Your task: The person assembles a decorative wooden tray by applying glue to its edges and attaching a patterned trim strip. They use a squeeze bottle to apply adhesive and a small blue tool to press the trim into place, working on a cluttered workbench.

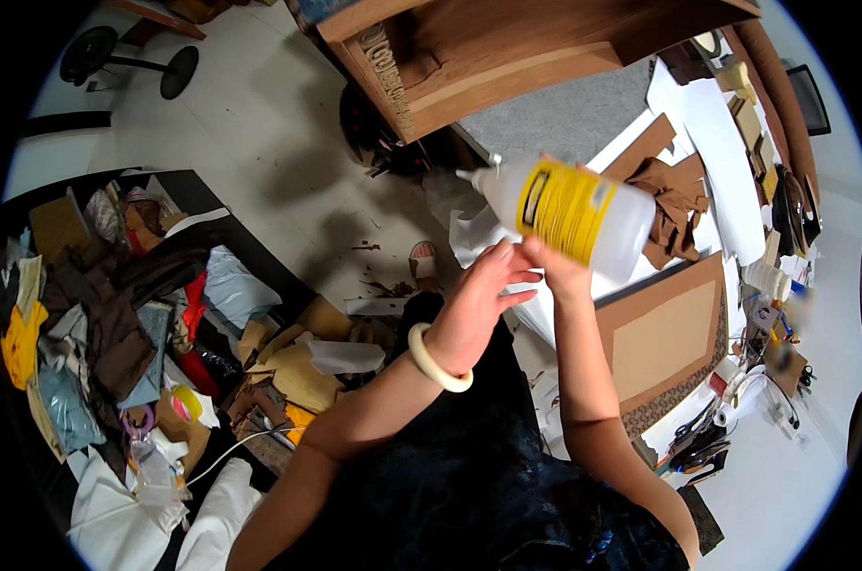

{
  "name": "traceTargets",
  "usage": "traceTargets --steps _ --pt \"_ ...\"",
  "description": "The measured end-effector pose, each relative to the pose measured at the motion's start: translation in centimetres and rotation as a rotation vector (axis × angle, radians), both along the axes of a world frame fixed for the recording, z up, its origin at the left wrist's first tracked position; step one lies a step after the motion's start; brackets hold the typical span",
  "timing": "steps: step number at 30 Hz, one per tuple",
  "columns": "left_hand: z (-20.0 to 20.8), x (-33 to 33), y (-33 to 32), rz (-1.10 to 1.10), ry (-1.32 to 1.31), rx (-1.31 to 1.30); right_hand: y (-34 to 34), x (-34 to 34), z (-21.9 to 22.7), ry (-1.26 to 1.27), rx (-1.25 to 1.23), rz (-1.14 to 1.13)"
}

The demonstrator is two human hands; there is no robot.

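A translucent white squeeze bottle [626, 228] with a yellow label and a narrow nozzle lies tilted in the air, its nozzle toward the left. My right hand [566, 271] is closed around it from below, most of the fingers hidden behind the bottle. Just left of that, my left hand [474, 309], a cream bangle on its wrist, has its fingers stretched out and apart. Its fingertips are close to the bottle's lower side and to my right hand; whether they touch cannot be made out. Crumpled brown pieces [673, 205] lie behind the bottle.
On the right, the worktable holds a brown panel [664, 333], white sheets [721, 162], spools and scissors. A wooden cabinet-like piece [507, 90] stands at the far side. To the left, a dark surface [250, 252] carries heaped scraps and bags. A fan-like stand [178, 73] is on the floor.
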State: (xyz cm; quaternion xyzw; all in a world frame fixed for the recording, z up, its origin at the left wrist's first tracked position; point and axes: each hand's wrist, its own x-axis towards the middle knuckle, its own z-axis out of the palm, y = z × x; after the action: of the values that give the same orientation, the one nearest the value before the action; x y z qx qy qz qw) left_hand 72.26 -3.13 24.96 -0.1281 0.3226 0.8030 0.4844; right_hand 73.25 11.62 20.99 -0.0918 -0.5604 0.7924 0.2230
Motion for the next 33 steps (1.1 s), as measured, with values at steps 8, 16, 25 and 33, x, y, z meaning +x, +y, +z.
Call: traceTargets --steps 8,16,25,33 --pt "-11.4 5.7 -10.5 0.175 -0.236 -0.392 0.6 -9.3 -5.4 -0.250 0.035 -0.028" --pt "-14.0 6.7 -13.1 0.317 -0.273 -0.426 0.3 -11.9 -6.8 -0.192 0.101 -0.022" --pt "-13.5 7.2 -11.3 0.253 -0.299 -0.353 0.4 -12.7 -7.0 -0.146 0.156 -0.046" --pt "-13.8 6.7 -11.7 0.278 -0.279 -0.367 0.1 -13.1 -7.5 -0.132 0.191 -0.072"
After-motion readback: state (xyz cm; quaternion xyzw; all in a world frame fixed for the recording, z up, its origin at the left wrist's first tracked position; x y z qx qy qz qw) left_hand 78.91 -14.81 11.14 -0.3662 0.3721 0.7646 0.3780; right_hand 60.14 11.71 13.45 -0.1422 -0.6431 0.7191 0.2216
